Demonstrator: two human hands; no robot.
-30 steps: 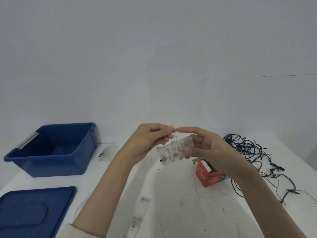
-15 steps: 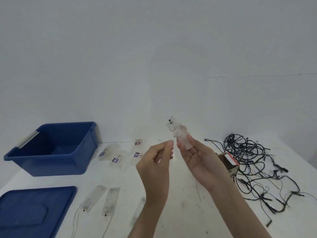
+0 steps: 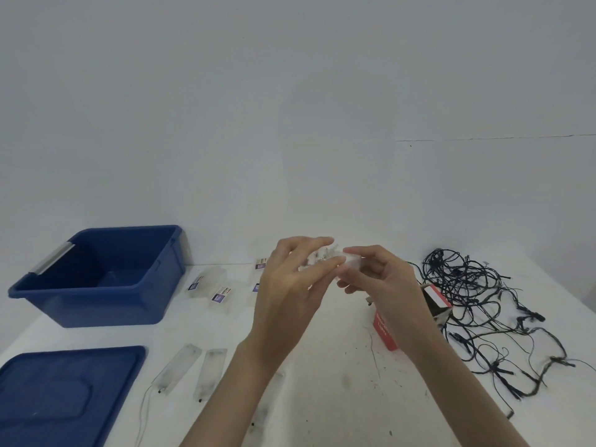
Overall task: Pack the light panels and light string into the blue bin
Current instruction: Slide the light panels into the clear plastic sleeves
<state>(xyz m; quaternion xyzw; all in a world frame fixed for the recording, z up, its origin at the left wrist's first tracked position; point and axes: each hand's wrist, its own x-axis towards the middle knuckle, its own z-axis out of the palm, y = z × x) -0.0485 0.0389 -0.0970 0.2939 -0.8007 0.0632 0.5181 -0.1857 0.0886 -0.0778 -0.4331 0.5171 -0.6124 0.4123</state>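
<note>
Head view: both hands meet above the middle of the table (image 3: 322, 366). The left hand (image 3: 290, 285) and right hand (image 3: 380, 279) pinch one small clear panel (image 3: 325, 262) between fingertips, fingers half curled round it; its fine wire is bunched inside the grip. Half a second ago the right hand alone held this panel upright and higher, with the left just below it; now the panel lies lower and roughly level, shared by both hands.

The bin (image 3: 106, 275) sits open at 9 o'clock from the hands, its lid (image 3: 64, 398) flat on the table at 7 o'clock. Neither has moved. Two clear panels (image 3: 193, 366) lie side by side at 7 o'clock, nearer than the lid, and a third is partly hidden under the left forearm. Small clear packs (image 3: 209, 285) with purple labels rest between bin and hands.

The black string (image 3: 483, 301) sprawls tangled at 3 o'clock, as before. A red box (image 3: 435, 304) lies just beside it, partly behind the right wrist.
</note>
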